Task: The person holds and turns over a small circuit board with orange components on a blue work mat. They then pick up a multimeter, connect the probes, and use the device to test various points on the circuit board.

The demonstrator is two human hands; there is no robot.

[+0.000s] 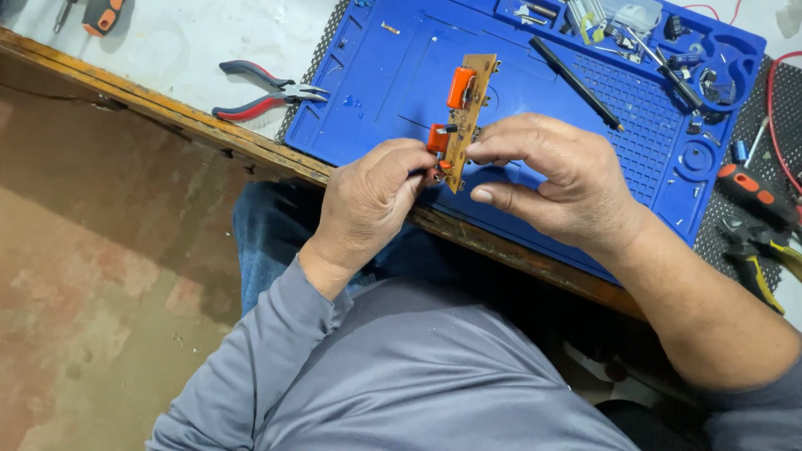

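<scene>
- The circuit board (467, 117), a narrow tan strip, stood nearly on edge at the centre of the frame, raised above the blue work mat (376, 92).
- The left hand (368, 205) was closed on the board's lower end, its fingertips pinching near the small orange-red component (437, 138).
- The right hand (555, 179) met the board's right edge with its fingertips drawn together; the thumb lay free below.
- The board looked light, thin and stiff. Its soldered parts, including the larger orange capacitor (460, 88), looked fragile, so a hold by the bare edges seemed the safest.
- Red-handled pliers (263, 92) lay on the pale bench, upper left of the frame, just beside the mat.
- A long black probe (576, 82) lay slantwise on the mat, upper right of centre.
- The mat's moulded tray compartments (635, 29), along the top right, held small loose parts; no label could be read there.
- An orange-and-black screwdriver (752, 188) rested at the right edge, off the mat.
- No package or sign was visible anywhere in the frame.
</scene>
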